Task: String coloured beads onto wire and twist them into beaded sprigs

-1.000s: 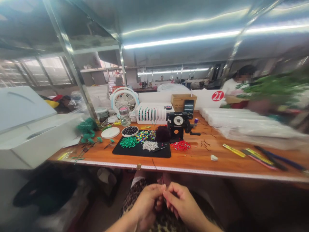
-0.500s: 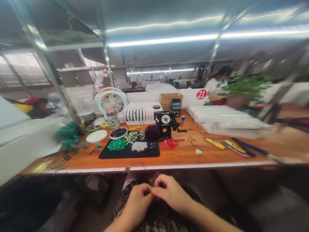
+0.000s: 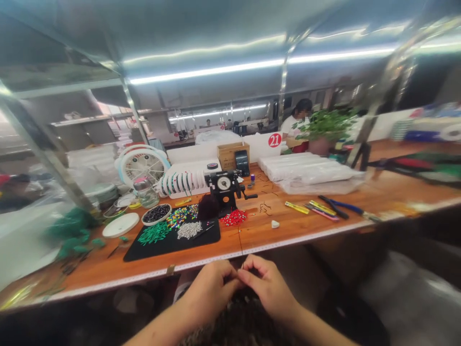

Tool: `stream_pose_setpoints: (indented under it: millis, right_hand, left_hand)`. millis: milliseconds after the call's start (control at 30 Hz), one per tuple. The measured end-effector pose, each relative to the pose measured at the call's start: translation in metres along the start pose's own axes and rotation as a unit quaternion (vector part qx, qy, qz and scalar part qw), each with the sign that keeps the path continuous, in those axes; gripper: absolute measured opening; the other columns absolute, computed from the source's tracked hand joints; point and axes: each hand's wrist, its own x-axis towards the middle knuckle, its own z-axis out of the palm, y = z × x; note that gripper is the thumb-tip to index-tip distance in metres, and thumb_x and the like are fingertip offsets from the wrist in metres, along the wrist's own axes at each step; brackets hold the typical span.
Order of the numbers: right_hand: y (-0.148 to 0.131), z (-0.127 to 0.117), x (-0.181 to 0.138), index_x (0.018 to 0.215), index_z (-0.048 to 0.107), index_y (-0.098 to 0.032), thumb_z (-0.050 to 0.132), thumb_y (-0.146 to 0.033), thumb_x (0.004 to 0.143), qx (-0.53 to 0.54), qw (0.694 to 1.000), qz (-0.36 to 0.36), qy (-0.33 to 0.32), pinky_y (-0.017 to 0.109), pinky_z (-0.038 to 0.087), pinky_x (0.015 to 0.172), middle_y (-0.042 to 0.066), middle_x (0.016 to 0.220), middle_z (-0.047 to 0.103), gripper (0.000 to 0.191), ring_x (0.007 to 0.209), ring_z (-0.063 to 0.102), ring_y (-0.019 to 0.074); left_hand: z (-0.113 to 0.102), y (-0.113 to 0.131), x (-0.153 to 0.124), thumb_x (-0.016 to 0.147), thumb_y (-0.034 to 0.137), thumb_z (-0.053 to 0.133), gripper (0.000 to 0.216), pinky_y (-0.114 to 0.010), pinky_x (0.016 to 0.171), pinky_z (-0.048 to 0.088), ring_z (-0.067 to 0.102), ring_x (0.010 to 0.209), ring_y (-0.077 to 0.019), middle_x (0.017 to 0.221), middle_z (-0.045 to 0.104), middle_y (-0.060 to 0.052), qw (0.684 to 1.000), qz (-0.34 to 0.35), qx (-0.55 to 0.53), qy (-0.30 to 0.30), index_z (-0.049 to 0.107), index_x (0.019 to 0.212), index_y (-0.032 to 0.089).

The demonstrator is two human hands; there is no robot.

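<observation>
Just below the front edge of the bench, my left hand (image 3: 213, 288) and my right hand (image 3: 269, 286) meet with fingertips pinched together. A thin dark strand (image 3: 240, 241) rises from between them and crosses the bench edge; its lower end is hidden by my fingers. Beyond them lies a black mat (image 3: 162, 250) with green tube-shaped pieces (image 3: 154, 232), silvery-white beads (image 3: 189, 229) and multicoloured beads (image 3: 177, 217). Red beads (image 3: 234, 217) are heaped beside the mat. Behind these stands a black hand-cranked device (image 3: 224, 185) with a round dial.
A dish of black beads (image 3: 157, 214), a white lid (image 3: 120, 225), a glass jar (image 3: 147, 194) and a fan (image 3: 142, 166) stand left. Pliers (image 3: 349, 206) and yellow-handled tools (image 3: 297, 207) lie right, before plastic-wrapped rolls (image 3: 309, 168). A co-worker (image 3: 293, 122) sits beyond the partition.
My view has turned right and tilted, so the bench appears shifted left. Both hands remain pinched together, now closer to the bench edge, and the strand has shifted right along it.
</observation>
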Motion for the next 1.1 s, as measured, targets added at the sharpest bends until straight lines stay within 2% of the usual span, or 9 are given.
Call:
stream_pose_setpoints:
  millis: [67,200,400,567,633,733,867,967,1100]
  right_hand:
    - [0.000,-0.008,0.001,0.060,0.051,-0.017,0.061,-0.039,0.075,0.040,0.998,-0.004,0.049,0.022,0.037,0.054,-0.002,0.054,0.049,0.028,0.054,0.044,0.0111]
    - [0.001,-0.019,0.004,0.060,0.048,-0.018,0.062,-0.043,0.074,0.090,0.992,0.010,0.093,0.022,0.033,0.048,-0.005,0.046,0.044,0.031,0.045,0.039,0.0090]
    - [-0.001,-0.017,0.006,0.057,0.048,-0.019,0.062,-0.041,0.073,0.068,0.995,0.004,0.079,0.022,0.034,0.049,-0.004,0.047,0.046,0.031,0.049,0.042,0.0109]
    - [0.005,-0.019,0.007,0.058,0.050,-0.018,0.062,-0.038,0.075,0.053,0.995,0.002,0.082,0.022,0.033,0.049,-0.003,0.048,0.047,0.029,0.048,0.041,0.0101]
    - [0.006,-0.018,0.008,0.058,0.050,-0.017,0.061,-0.037,0.076,0.060,0.995,0.006,0.073,0.022,0.032,0.048,-0.004,0.047,0.047,0.029,0.047,0.039,0.0093]
    - [0.005,-0.014,0.010,0.060,0.051,-0.016,0.064,-0.038,0.074,0.086,0.995,0.008,0.040,0.021,0.030,0.047,-0.004,0.049,0.048,0.029,0.046,0.038,0.0079]
    - [-0.002,0.000,0.008,0.061,0.050,-0.017,0.067,-0.041,0.071,0.129,0.990,0.027,-0.041,0.020,0.026,0.043,-0.007,0.045,0.043,0.032,0.042,0.033,0.0057]
    - [-0.009,0.010,0.006,0.061,0.051,-0.016,0.068,-0.042,0.070,0.119,0.988,0.039,-0.084,0.019,0.024,0.041,-0.008,0.044,0.040,0.033,0.040,0.030,0.0046]
    - [-0.015,0.022,0.004,0.062,0.056,-0.014,0.070,-0.038,0.069,0.086,0.990,0.036,-0.107,0.020,0.022,0.041,-0.006,0.047,0.044,0.029,0.041,0.031,0.0045]
  left_hand:
    - [-0.009,0.007,0.015,0.069,0.025,0.063,0.013,-0.024,0.057,0.035,0.055,0.062,-0.0170,0.068,0.064,-0.001,1.000,0.024,-0.002,-0.017,0.070,0.079,0.018]
    - [-0.017,0.010,0.057,0.076,0.023,0.056,0.023,-0.027,0.071,0.038,0.057,0.076,-0.0198,0.081,0.064,-0.004,0.984,0.057,0.138,0.092,0.066,0.097,0.019]
    - [-0.002,-0.001,0.102,0.075,0.018,0.056,0.009,-0.032,0.075,0.039,0.056,0.080,-0.0220,0.085,0.060,-0.008,0.963,0.054,0.229,0.129,0.065,0.076,0.017]
    - [-0.006,0.009,0.089,0.077,0.013,0.051,0.013,-0.033,0.083,0.037,0.052,0.091,-0.0224,0.087,0.060,-0.007,0.959,0.088,0.219,0.156,0.061,0.071,0.018]
    - [-0.011,0.015,0.070,0.079,0.017,0.051,0.009,-0.032,0.077,0.039,0.054,0.082,-0.0199,0.082,0.062,-0.006,0.976,0.069,0.135,0.156,0.059,0.074,0.018]
    - [-0.016,0.019,0.036,0.078,0.028,0.057,0.013,-0.025,0.052,0.038,0.048,0.051,-0.0116,0.064,0.062,-0.002,0.985,-0.066,-0.140,0.075,0.055,0.072,0.017]
    - [-0.018,0.012,-0.002,0.067,0.025,0.072,0.023,-0.017,0.044,0.034,0.051,0.049,-0.0077,0.062,0.062,-0.001,0.895,-0.148,-0.421,0.005,0.053,0.073,0.015]
    - [-0.019,0.006,-0.019,0.062,0.022,0.077,0.029,-0.014,0.040,0.034,0.051,0.045,-0.0066,0.058,0.061,0.000,0.852,-0.166,-0.497,-0.002,0.053,0.076,0.015]
    - [-0.020,0.000,-0.031,0.064,0.019,0.076,0.028,-0.012,0.036,0.033,0.048,0.038,-0.0051,0.053,0.060,0.001,0.824,-0.161,-0.543,-0.007,0.052,0.077,0.015]
